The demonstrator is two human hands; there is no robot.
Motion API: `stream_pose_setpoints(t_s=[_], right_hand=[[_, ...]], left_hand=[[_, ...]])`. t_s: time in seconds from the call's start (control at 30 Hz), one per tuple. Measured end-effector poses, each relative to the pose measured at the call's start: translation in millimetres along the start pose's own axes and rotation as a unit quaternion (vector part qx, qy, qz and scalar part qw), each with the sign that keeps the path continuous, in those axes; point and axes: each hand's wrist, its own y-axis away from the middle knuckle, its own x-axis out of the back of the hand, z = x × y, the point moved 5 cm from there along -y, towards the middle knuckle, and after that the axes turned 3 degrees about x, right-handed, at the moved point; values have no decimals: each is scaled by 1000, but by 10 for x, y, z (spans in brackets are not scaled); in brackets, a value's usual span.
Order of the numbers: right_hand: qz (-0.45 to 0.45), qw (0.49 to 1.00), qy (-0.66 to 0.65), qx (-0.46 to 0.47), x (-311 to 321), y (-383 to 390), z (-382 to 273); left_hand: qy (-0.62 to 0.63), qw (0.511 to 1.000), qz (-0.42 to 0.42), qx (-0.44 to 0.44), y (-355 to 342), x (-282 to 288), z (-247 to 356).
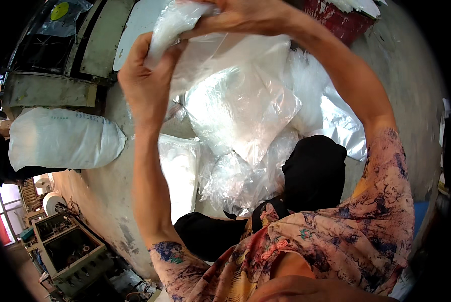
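Both my arms are raised in front of me. My left hand [145, 75] grips the side of a clear plastic bag [235, 105] that hangs down between my arms. My right hand [245, 15] pinches the bunched top of the same bag near the upper edge of the view. The bag is large, see-through and crinkled, and appears to hold white filmy material. My knees in black trousers [311, 171] show below it.
A heap of clear and white plastic bags [235, 181] lies on the concrete floor [99, 191] under my hands. A full white sack [64, 138] lies at the left. A red crate [336, 17] stands at the top right. A machine [69, 246] sits lower left.
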Motion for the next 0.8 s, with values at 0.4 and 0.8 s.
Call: stream_pose_setpoints(t_s=[0.4,0.8], right_hand=[[-244,920,-242,-190,-474,262,210],[-379,863,-229,-242,-2219,1247,1501]], left_hand=[[-126,991,12,-47,32,772,648],[-197,979,-9,-43,240,1818,691]])
